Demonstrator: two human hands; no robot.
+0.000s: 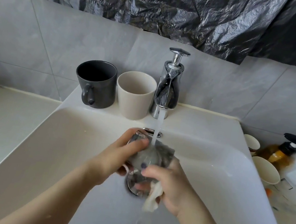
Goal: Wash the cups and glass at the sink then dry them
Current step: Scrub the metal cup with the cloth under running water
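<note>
The glass (146,157) is clear and wet, so its shape is hard to see, and the hands hide much of it. It is in the middle of the sink (80,140), under the water (157,130) from the tap (167,87). There is one glass and two cups. A dark mug (97,82) and a pale cup (134,94) stand side by side at 11 o'clock from the glass. The left hand (124,156) grips the glass. The right hand (167,184) pinches a white cloth (152,199) and touches the glass.

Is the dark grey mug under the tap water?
No, the dark grey mug stands on the white sink ledge; a clear glass takes the stream.
</note>
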